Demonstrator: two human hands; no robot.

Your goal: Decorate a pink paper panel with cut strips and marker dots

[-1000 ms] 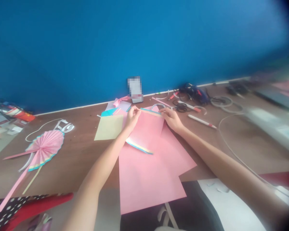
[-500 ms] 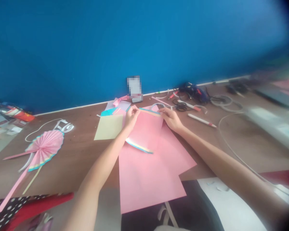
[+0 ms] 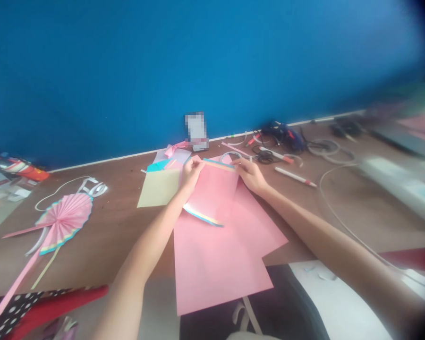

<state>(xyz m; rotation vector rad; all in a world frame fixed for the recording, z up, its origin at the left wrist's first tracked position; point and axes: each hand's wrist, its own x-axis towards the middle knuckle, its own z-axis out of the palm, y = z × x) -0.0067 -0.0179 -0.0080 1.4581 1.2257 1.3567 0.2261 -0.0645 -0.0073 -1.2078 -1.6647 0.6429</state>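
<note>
Both my left hand [image 3: 191, 172] and my right hand [image 3: 250, 175] pinch the ends of a narrow paper strip [image 3: 218, 164] with blue and yellow edges, holding it level above the far edge of the pink paper sheets [image 3: 212, 269]. Those overlapping sheets lie under my forearms. A curved strip of similar paper [image 3: 201, 216] rests on the pink paper below my hands. A khaki paper square [image 3: 158, 188] lies just left of my left hand, with turquoise paper [image 3: 156, 166] beyond it.
A pink paper fan on a long stick [image 3: 63, 222] lies at left. Behind my right hand are marker pens [image 3: 295, 177], a blue tool with cords [image 3: 283, 137] and white cable [image 3: 340, 219]. A blue wall [image 3: 198, 61] bounds the table's far side. Polka-dot red fabric [image 3: 38, 304] lies at the near left.
The whole view drifts slightly left and up as my head shifts. My hands keep the same pinch on the strip, and nothing on the table has visibly moved.
</note>
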